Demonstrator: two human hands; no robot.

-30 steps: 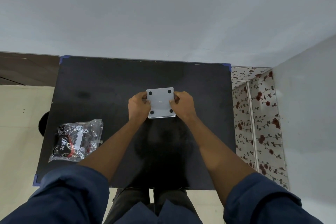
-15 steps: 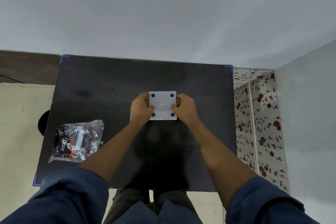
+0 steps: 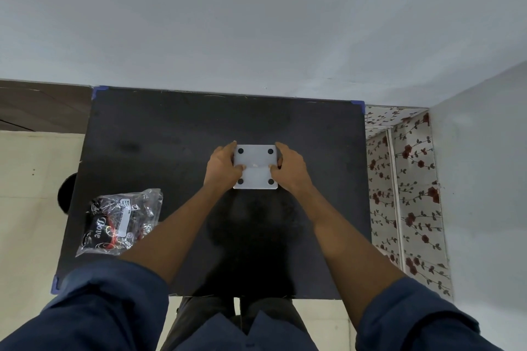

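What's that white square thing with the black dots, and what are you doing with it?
A person is holding a flat pale square with both hands over the middle of a black table. The left hand grips its left edge and the right hand grips its right edge, thumbs on top. It has a black dot at each corner. Whether it rests on the table or is slightly lifted is unclear. A clear plastic bag lies near the table's left edge, untouched.

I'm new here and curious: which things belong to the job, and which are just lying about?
In hand: white square slab, held by the left hand and right hand.
Lying about: plastic packet on the black table, far left.
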